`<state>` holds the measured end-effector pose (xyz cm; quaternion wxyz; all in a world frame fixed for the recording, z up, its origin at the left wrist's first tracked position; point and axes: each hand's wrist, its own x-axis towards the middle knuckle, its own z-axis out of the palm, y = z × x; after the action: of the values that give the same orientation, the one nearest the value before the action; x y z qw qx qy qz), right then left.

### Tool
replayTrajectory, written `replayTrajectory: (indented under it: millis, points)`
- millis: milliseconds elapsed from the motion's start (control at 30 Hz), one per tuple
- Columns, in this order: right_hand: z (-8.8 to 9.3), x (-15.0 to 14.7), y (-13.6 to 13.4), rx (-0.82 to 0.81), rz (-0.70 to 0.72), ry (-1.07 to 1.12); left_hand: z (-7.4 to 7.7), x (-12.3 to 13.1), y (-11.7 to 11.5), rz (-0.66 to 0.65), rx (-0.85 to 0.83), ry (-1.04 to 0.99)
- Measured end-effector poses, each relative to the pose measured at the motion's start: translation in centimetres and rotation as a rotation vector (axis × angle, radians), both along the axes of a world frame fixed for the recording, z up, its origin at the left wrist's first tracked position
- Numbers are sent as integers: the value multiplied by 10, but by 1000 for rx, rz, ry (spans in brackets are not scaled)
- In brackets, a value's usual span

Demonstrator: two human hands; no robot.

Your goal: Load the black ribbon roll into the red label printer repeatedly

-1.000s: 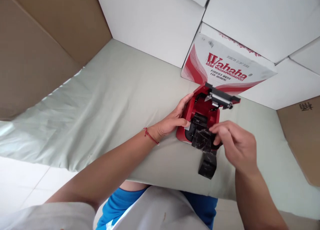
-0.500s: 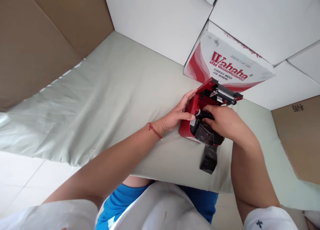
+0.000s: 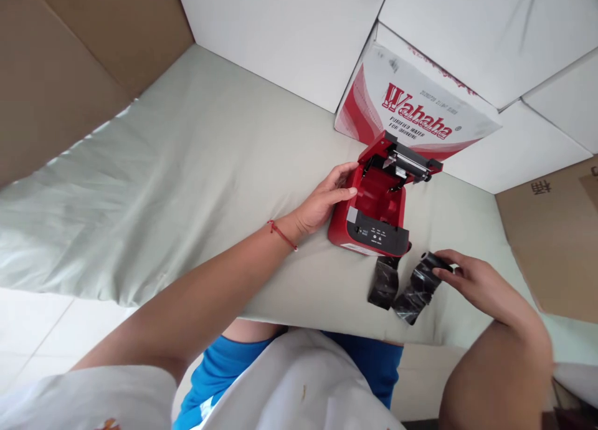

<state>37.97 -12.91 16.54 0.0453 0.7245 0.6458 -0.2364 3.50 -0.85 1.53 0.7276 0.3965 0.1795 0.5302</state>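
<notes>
A red and black label printer (image 3: 369,230) stands on the pale green cloth with its lid (image 3: 406,159) raised and its red inner bay showing. My left hand (image 3: 327,199) grips the printer's left side, thumb on the rim. To the right of the printer, my right hand (image 3: 460,273) pinches a small roll of glossy black labels (image 3: 430,268) between thumb and fingers. Its loose strip (image 3: 410,305) trails down onto the cloth. A separate-looking black folded strip (image 3: 384,283) lies in front of the printer.
Behind the printer stands a white and red Wahaha water carton (image 3: 415,100) among large white boxes (image 3: 280,37). Brown cardboard is at the left (image 3: 70,75) and a brown carton (image 3: 555,230) at the right. The cloth-covered surface (image 3: 196,168) ends just before my lap.
My right hand has come out of the printer's bay and moved right and towards me with the black label roll. My left hand stays on the printer. The view has shifted slightly.
</notes>
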Motion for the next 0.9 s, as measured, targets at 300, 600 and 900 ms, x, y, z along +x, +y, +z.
replayTrajectory:
  millis: [300,600,900]
  points:
    - [-56,-43,12,229,56,80,-1,-1,2,7,-7,9]
    - [18,-55,4,-71,417,332,-1,0,3,20,-11,34]
    - [38,-109,59,224,257,223,1,0,2,32,-15,49]
